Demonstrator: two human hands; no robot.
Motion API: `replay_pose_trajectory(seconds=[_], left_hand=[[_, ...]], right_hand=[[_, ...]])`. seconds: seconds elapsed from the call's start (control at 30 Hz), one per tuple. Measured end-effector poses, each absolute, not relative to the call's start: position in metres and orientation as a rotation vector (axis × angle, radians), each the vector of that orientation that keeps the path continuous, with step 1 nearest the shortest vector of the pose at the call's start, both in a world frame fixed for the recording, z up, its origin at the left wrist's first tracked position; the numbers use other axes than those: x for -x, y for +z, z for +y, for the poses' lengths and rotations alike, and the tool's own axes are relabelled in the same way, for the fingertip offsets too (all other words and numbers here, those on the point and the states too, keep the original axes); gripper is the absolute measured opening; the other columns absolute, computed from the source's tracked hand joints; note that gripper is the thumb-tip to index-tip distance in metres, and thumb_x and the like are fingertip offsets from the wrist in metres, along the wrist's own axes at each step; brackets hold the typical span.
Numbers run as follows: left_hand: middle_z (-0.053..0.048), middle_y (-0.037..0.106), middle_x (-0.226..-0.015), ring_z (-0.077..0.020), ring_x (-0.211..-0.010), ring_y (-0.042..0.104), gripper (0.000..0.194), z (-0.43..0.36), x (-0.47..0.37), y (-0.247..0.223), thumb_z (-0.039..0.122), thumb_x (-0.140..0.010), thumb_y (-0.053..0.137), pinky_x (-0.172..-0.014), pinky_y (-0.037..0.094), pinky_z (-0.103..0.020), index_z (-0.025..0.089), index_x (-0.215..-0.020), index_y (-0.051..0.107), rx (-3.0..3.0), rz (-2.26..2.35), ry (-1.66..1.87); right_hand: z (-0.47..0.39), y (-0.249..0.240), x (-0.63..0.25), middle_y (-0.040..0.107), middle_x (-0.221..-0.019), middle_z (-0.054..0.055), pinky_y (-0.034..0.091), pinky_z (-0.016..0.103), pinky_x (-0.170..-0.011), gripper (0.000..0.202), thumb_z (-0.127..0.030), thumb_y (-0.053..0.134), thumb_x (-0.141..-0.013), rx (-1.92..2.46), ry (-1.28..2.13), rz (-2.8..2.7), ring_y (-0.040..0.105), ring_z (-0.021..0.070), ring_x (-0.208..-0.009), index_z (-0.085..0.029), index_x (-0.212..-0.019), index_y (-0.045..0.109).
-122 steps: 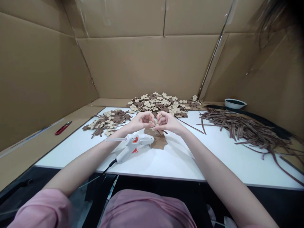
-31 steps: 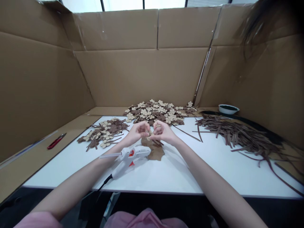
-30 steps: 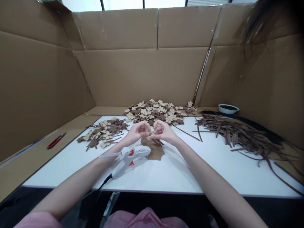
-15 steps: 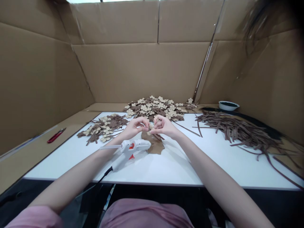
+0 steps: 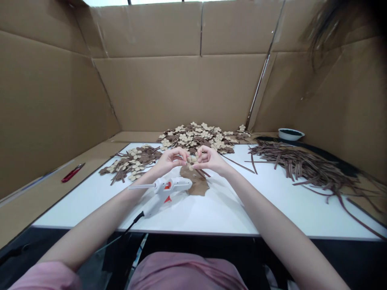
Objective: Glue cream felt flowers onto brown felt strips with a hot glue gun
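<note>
Between my two hands is a small cream flower cutout (image 5: 191, 160), with brown strips (image 5: 203, 173) trailing below it to the right. My left hand (image 5: 173, 159) pinches the flower's left side with thumb and forefinger. On the other side, my right hand (image 5: 210, 160) is closed on its right edge, fingers curled. Fingertips partly hide the flower. Under the hands lies a ragged brown patch (image 5: 198, 188) on the white board. A white glue gun (image 5: 165, 193) with an orange trigger rests just in front of my left hand.
A heap of cream and brown flower cutouts (image 5: 193, 137) lies behind my hands. To the left is a smaller pile of flowers with strips (image 5: 133, 161), and a red cutter (image 5: 72, 173). Brown strips (image 5: 302, 165) and a white bowl (image 5: 290, 134) are at right. Cardboard walls (image 5: 181, 88) enclose the table.
The fingers of my left hand have shifted slightly left, and more of the cream flower shows between my hands. The glue gun and piles stay where they were.
</note>
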State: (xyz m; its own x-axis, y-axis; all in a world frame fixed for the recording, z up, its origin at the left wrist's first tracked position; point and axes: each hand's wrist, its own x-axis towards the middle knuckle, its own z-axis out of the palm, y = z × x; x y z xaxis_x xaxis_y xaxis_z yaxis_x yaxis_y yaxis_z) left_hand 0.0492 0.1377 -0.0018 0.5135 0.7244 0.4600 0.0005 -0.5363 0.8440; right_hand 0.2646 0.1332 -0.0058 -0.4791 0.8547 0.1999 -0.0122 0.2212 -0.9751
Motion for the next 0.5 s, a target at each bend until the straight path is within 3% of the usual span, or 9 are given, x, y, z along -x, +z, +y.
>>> replay_pose_trajectory(seconds=[0.23, 0.5], left_hand=[[-0.006, 0.062, -0.09, -0.0167, -0.089, 0.06, 0.02, 0.1386, -0.0459, -0.0017, 0.024, -0.07, 0.078, -0.08, 0.047, -0.028, 0.013, -0.071, 0.062, -1.864, 0.575, 1.196], [-0.009, 0.071, -0.09, -0.0182, -0.086, 0.066, 0.021, 0.1336, -0.0503, -0.0038, 0.023, -0.074, 0.077, -0.08, 0.05, -0.031, 0.013, -0.076, 0.059, -1.73, 0.55, 1.123]], right_hand=[[0.1343, -0.0073, -0.2658, 0.065, -0.061, -0.004, 0.044, 0.023, -0.054, 0.053, -0.028, 0.088, -0.053, 0.828, 1.325, -1.659, 0.063, 0.0142, -0.056, -0.022, -0.082, 0.043], [0.1352, -0.0089, -0.266, 0.067, -0.061, -0.003, 0.045, 0.024, -0.054, 0.052, -0.028, 0.087, -0.053, 0.839, 1.307, -1.651, 0.064, 0.0156, -0.056, -0.022, -0.081, 0.044]])
